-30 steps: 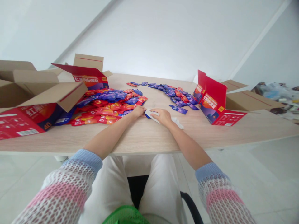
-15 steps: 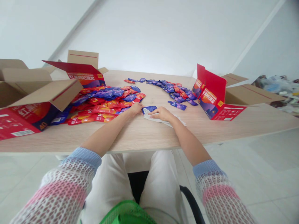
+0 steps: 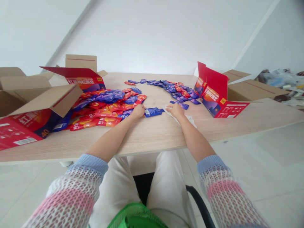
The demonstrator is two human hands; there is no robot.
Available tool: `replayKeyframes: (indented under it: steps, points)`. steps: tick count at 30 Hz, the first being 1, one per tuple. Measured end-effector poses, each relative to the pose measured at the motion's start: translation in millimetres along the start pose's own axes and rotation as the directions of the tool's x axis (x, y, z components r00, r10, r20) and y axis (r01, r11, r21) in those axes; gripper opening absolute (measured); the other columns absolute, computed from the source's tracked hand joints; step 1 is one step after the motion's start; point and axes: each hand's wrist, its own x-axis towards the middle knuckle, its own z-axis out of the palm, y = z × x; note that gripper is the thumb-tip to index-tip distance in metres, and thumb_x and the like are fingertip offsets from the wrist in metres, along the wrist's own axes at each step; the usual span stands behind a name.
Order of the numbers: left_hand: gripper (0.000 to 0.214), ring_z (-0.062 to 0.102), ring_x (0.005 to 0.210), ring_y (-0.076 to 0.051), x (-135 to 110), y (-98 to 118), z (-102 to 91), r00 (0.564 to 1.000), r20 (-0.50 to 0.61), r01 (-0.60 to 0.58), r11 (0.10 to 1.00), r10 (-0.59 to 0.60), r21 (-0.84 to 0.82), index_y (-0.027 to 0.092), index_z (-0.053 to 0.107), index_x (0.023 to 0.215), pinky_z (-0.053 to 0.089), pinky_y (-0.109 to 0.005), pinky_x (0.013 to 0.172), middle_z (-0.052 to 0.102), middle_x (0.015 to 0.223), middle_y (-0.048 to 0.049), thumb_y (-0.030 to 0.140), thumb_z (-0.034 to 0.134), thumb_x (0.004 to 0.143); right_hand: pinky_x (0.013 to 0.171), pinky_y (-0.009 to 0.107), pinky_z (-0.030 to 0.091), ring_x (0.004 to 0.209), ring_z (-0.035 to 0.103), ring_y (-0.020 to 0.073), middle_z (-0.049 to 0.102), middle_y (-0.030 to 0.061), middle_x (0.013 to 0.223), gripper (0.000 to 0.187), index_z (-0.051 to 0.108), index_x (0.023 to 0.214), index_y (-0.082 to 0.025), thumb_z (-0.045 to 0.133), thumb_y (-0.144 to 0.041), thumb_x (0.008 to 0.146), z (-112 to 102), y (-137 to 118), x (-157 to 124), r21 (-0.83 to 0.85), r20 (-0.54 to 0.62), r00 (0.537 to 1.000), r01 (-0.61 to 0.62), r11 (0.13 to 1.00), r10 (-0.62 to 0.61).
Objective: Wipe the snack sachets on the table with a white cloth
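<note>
A blue spouted pouch (image 3: 153, 112) lies flat on the table, its spout toward the right. My left hand (image 3: 139, 111) is closed on the pouch's left end, at the edge of a large heap of red and blue pouches (image 3: 109, 109). Just past the spout, my right hand (image 3: 176, 110) is closed on a white tissue (image 3: 190, 120), which trails out under the wrist to the right. A single purple pouch (image 3: 182, 105) lies right behind that hand. Beyond it is a second, smaller pile of pouches (image 3: 184, 92).
Open red cartons stand at the near left (image 3: 28, 126), behind the large heap (image 3: 83, 83) and at the right (image 3: 213, 98). A thin line of pouches (image 3: 154, 82) runs along the back. Plastic-wrapped items (image 3: 275, 82) are piled at the far right. A green mesh thing (image 3: 137, 217) rests on my lap.
My right hand has slid right with the tissue, off the pouch, uncovering its printed face and spout. My left hand still holds the left end.
</note>
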Motion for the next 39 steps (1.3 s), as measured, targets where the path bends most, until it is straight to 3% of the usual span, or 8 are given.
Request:
replayKeyframes:
  steps: [4, 10, 14, 16, 19, 25, 32, 39]
  points:
    - [0.025, 0.063, 0.060, -0.014, 0.1, 0.2, -0.1, 0.999, -0.048, -0.013, 1.000, 0.013, 0.002, 0.010, 0.065, 0.089, 0.049, -0.019, 0.056, 0.067, 0.076, -0.0071, 0.005, 0.043, 0.079, 0.081, 0.029, 0.047, 0.097, 0.064, 0.0219, 0.069, 0.0048, 0.109, 0.035, 0.071, 0.105, -0.029, 0.057, -0.049, 0.081, -4.5, -9.1, -7.9, 0.027, -0.094, 0.995, 0.049, 0.998, -0.046]
    - [0.026, 0.063, 0.060, -0.013, -3.8, 6.5, -3.9, 1.000, -0.002, -0.015, 0.998, 0.015, -0.062, 0.010, 0.065, 0.084, 0.051, -0.019, 0.058, 0.068, 0.078, -0.0068, 0.002, 0.041, 0.077, 0.087, 0.023, 0.044, 0.103, 0.062, 0.0166, 0.069, 0.0003, 0.111, 0.036, 0.069, 0.109, -0.028, 0.047, -0.048, 0.089, -6.0, -42.8, -37.8, 0.189, -0.176, 0.907, 0.412, 0.891, -0.382]
    - [0.024, 0.060, 0.055, -0.011, -10.7, 9.4, -6.8, 0.999, 0.035, -0.027, 0.996, 0.031, -0.090, 0.010, 0.064, 0.077, 0.049, -0.018, 0.054, 0.065, 0.069, -0.0041, -0.001, 0.043, 0.074, 0.087, 0.023, 0.044, 0.102, 0.062, 0.0155, 0.068, -0.0023, 0.112, 0.032, 0.068, 0.111, -0.033, 0.050, -0.048, 0.088, -1.9, -60.6, -52.3, 0.163, -0.065, 0.811, 0.584, 0.795, -0.581]
    - [0.024, 0.057, 0.051, -0.010, -11.5, 8.6, -7.5, 0.998, 0.043, -0.039, 0.996, 0.043, -0.077, 0.009, 0.065, 0.075, 0.047, -0.017, 0.051, 0.062, 0.061, -0.0023, -0.002, 0.044, 0.073, 0.087, 0.025, 0.045, 0.102, 0.062, 0.0169, 0.068, -0.0032, 0.111, 0.031, 0.067, 0.111, -0.036, 0.052, -0.049, 0.087, 0.4, -63.3, -52.9, 0.112, 0.021, 0.799, 0.596, 0.796, -0.601]
    - [0.027, 0.056, 0.051, -0.009, -8.2, 5.4, -6.4, 0.997, 0.046, -0.057, 0.997, 0.059, -0.060, 0.009, 0.066, 0.075, 0.045, -0.015, 0.049, 0.062, 0.062, -0.0016, -0.003, 0.042, 0.072, 0.086, 0.029, 0.046, 0.104, 0.062, 0.0202, 0.068, -0.0025, 0.112, 0.032, 0.067, 0.110, -0.039, 0.053, -0.053, 0.085, 3.1, -60.9, -47.3, 0.032, 0.070, 0.855, 0.513, 0.858, -0.514]
    - [0.026, 0.058, 0.052, -0.010, -0.6, -0.4, -2.7, 0.997, 0.058, -0.048, 0.997, 0.052, -0.067, 0.010, 0.066, 0.077, 0.047, -0.017, 0.050, 0.063, 0.063, -0.0021, 0.001, 0.042, 0.076, 0.079, 0.030, 0.047, 0.097, 0.064, 0.0227, 0.072, 0.0045, 0.101, 0.033, 0.071, 0.103, -0.035, 0.053, -0.054, 0.083, 4.8, -43.5, -30.3, -0.104, 0.014, 0.969, 0.245, 0.964, -0.245]
    - [0.024, 0.060, 0.053, -0.011, -7.4, 4.7, -4.9, 0.997, 0.076, -0.006, 0.991, 0.016, -0.133, 0.009, 0.066, 0.082, 0.050, -0.018, 0.053, 0.063, 0.061, -0.0026, 0.005, 0.042, 0.081, 0.081, 0.030, 0.047, 0.095, 0.064, 0.0210, 0.071, 0.0073, 0.099, 0.029, 0.073, 0.098, -0.030, 0.057, -0.049, 0.081, 3.2, -35.7, -19.8, -0.162, -0.021, 0.991, 0.124, 0.979, -0.129]
    - [0.021, 0.061, 0.054, -0.010, -13.5, 9.8, -7.6, 0.996, 0.090, 0.004, 0.986, 0.011, -0.165, 0.008, 0.064, 0.087, 0.051, -0.019, 0.053, 0.064, 0.066, -0.0035, 0.007, 0.043, 0.086, 0.082, 0.038, 0.047, 0.097, 0.064, 0.0282, 0.068, 0.0181, 0.101, 0.029, 0.073, 0.098, -0.019, 0.058, -0.038, 0.082, -1.3, -22.1, -11.3, -0.176, -0.068, 0.997, -0.051, 0.983, 0.039]
